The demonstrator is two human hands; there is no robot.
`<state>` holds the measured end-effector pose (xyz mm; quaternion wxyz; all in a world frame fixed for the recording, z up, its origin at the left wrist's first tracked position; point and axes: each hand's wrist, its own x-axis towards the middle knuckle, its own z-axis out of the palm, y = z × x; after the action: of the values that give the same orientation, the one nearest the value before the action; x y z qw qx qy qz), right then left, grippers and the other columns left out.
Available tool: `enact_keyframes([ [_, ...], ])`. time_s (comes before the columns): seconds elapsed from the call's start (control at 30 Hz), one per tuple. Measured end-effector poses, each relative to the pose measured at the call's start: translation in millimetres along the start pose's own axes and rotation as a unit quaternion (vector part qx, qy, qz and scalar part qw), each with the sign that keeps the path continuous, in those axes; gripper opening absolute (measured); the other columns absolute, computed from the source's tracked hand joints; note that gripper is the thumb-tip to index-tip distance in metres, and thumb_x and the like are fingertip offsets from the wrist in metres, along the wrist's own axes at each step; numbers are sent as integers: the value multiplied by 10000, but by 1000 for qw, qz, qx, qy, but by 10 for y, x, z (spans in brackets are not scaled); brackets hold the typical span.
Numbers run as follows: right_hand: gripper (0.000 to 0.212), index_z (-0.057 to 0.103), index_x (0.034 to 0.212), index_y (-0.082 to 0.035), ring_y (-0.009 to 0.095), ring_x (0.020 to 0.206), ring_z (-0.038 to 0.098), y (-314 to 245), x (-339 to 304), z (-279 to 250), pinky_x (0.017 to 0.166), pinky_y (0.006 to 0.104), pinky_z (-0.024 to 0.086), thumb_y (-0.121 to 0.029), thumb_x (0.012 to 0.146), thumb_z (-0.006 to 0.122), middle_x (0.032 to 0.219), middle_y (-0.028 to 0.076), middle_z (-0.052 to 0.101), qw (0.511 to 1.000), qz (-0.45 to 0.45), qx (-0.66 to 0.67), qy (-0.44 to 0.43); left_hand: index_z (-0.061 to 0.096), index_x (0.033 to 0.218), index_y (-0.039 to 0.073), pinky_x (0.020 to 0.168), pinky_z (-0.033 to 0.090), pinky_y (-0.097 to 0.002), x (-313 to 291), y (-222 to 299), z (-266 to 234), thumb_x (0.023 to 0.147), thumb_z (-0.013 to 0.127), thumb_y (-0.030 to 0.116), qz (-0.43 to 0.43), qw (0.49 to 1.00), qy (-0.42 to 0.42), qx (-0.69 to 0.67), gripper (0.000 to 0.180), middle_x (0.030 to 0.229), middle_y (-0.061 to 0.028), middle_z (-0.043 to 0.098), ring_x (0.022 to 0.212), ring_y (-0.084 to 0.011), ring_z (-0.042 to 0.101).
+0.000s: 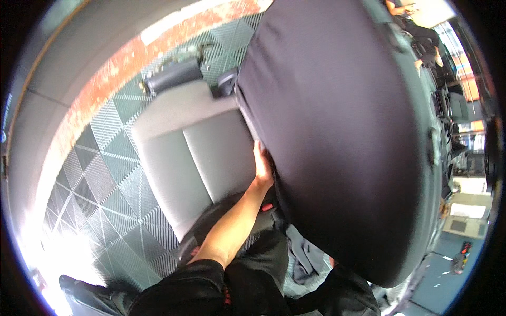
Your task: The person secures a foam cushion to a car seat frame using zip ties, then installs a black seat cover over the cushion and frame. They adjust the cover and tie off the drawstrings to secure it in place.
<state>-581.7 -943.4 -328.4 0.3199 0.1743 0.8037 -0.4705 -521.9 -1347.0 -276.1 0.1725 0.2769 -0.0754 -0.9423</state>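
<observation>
A car seat stands in front of me, its grey cushion on the left and its large dark fabric-covered backrest on the right. My left hand holds the near edge of the backrest where it meets the cushion. The thumb shows, lying along that edge, while the other fingers are tucked out of sight. Of my right hand just a sliver appears below the backrest's lower edge; its fingers are hidden. A red belt-buckle button sits close to my left wrist.
Patterned grey floor tiles lie left of the seat, bordered by a worn red-and-white edge. Dark grey cloth lies beneath the backrest. A blue-grey cabinet stands at right. Another person is at the far right.
</observation>
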Motion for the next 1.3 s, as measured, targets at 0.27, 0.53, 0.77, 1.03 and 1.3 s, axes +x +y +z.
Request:
enact_keyframes([
  [0.27, 532, 688, 1101, -2, 292, 873, 708, -235, 634, 524, 718, 402, 541, -495, 914, 613, 999, 180, 727, 995, -43, -69, -52, 235, 1591, 32, 1243, 145, -473, 274, 43, -198, 830, 268, 900, -55, 997, 29, 40, 1155, 1653, -155, 256, 1521, -321, 241],
  [0.53, 568, 698, 1083, 15, 306, 878, 713, -455, 1091, 1310, 739, 418, 542, -519, 899, 629, 974, 201, 730, 979, -99, -134, -119, 338, 1560, 87, 1192, 270, -529, 328, 51, -393, 831, 284, 903, -40, 991, 68, 109, 1095, 1600, -158, 354, 1459, -349, 334],
  [0.77, 600, 707, 1067, 30, 317, 882, 717, -988, 1773, 1673, 759, 432, 543, -539, 885, 643, 953, 220, 733, 947, -263, -161, -88, 454, 1460, 48, 1147, 356, -479, 473, -195, 158, 951, 358, 668, -59, 985, 15, 161, 808, 1493, -159, 471, 1362, -316, 458],
  [1.03, 439, 702, 950, 9, 451, 981, 672, -1342, 663, 1601, 847, 500, 516, -421, 909, 623, 965, 284, 693, 977, -180, 65, 92, 569, 1334, 8, 1123, 402, -430, -513, 1436, 1376, 1013, 420, 398, 499, 555, 64, 662, 527, 1351, -177, 588, 1278, -278, 546],
  [1.3, 464, 722, 1058, -64, 441, 1052, 665, -1573, 401, 1836, 904, 526, 519, -488, 914, 599, 1065, 225, 710, 972, -203, 24, 114, 723, 1074, -8, 979, 452, -335, -1970, 987, 3815, 986, 554, 271, 303, 251, -232, 890, 337, 1097, -138, 701, 1070, -224, 639],
])
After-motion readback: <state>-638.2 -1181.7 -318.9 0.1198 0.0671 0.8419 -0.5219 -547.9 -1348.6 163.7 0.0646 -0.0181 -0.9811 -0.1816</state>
